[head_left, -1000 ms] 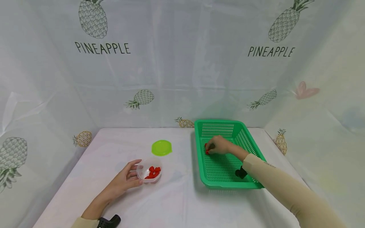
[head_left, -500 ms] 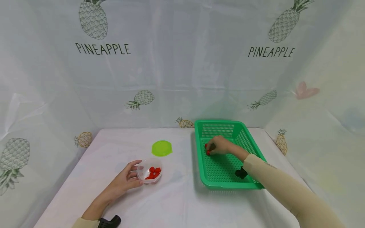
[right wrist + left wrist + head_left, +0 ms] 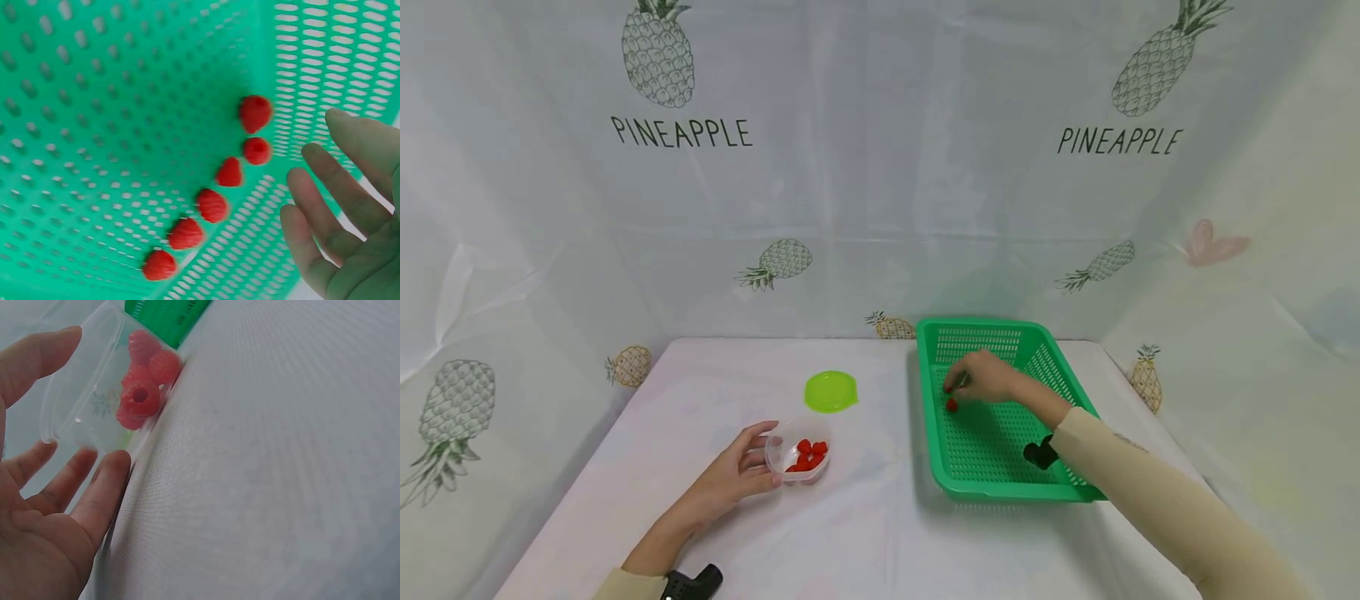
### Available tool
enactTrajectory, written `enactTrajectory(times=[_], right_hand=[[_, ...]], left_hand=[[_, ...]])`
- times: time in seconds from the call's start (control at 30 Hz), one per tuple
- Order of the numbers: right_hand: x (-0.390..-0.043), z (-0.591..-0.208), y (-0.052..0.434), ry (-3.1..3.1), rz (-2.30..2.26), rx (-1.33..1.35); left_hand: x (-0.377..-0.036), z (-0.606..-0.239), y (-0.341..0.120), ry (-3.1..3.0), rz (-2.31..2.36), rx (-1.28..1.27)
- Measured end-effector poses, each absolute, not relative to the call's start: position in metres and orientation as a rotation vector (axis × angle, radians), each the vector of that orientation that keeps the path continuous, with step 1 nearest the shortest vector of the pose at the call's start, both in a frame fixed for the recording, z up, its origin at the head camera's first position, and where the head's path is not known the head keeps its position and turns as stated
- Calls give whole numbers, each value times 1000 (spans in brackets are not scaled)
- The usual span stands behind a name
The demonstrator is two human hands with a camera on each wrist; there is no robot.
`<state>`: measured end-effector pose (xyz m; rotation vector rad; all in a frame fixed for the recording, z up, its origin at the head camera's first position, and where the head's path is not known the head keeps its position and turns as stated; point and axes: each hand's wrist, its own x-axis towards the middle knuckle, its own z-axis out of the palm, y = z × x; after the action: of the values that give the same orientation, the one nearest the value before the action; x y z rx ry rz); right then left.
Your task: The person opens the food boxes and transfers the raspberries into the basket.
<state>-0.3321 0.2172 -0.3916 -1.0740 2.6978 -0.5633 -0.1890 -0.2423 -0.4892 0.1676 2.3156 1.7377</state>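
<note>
Hands: left hand [image 3: 735,477] cups the clear tub [image 3: 796,454], several raspberries [image 3: 145,381] inside. Right hand [image 3: 986,377] hovers, fingers spread, gripping nothing, over six raspberries [image 3: 212,205] in the green basket [image 3: 1060,392], at 3 o'clock. Transfer judged partly complete.

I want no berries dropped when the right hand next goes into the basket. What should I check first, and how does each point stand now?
1. Right hand free to pick: ok, fingers straight, nothing held.
2. Raspberries within reach: ok, six in a row on the green basket floor.
3. Clear tub steadied: ok, left hand grips its side.
4. Tub has room: cannot tell.
5. Lid out of the way: ok, green lid lies apart on the table.
</note>
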Motion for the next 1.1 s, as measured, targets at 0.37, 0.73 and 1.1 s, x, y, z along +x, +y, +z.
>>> enactTrajectory(times=[0.37,0.73,1.1], right_hand=[[-292,-348,196,2757,-672,-1200],[-245,-343,156,2683,-771,-1204],[-203,-337,120,2642,-826,-1172]], left_hand=[[-189,-492,-244,2318,1739,189],[-192,-495,-242,2305,1744,193],[-190,-494,-246,2309,1751,224]])
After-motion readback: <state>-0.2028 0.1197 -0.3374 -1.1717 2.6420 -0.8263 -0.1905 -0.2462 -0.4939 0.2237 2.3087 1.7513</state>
